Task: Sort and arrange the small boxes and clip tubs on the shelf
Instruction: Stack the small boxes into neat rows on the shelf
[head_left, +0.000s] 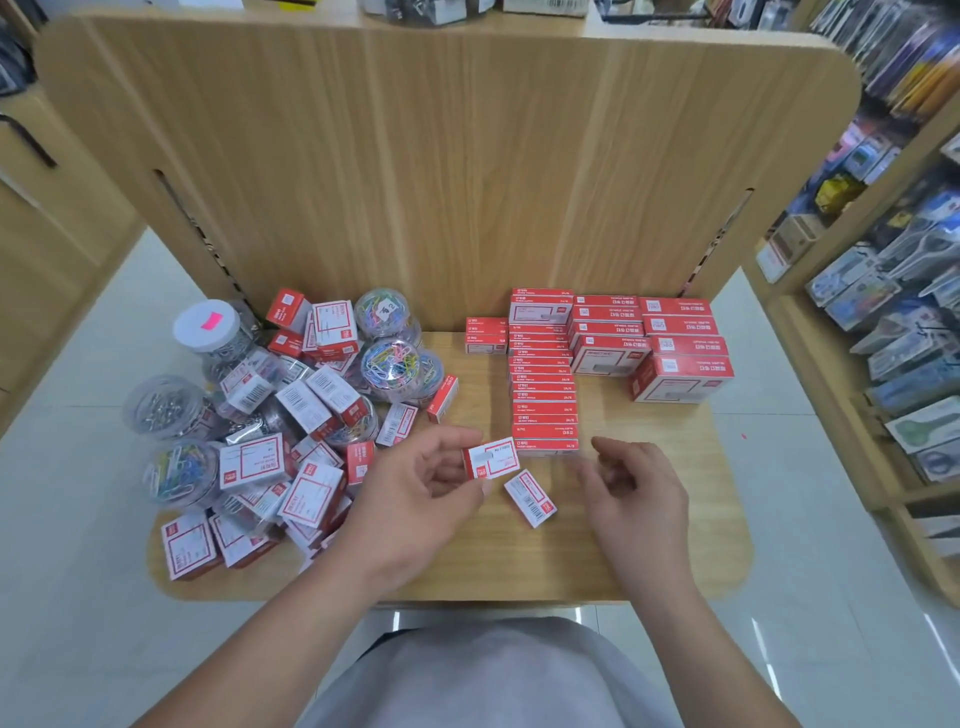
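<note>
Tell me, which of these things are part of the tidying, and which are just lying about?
Part of the job:
small box, pinched in the left hand
loose box beside the right hand
jumbled boxes
clip tubs
stacked red boxes
shelf

Just around:
packaged goods at the far right
floor

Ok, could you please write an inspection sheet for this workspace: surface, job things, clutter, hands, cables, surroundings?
Surface: wooden shelf board, bare at front right.
Job's things: neat column of small boxes at centre; larger boxes ranked at back right; loose box flat near front.
Clutter: unsorted heap of boxes and clip tubs on left.
Hands: left hand pinches held box; right hand open, holding nothing.
Cables: nothing seen.
Surroundings: stationery racks at right; tiled floor below.
</note>
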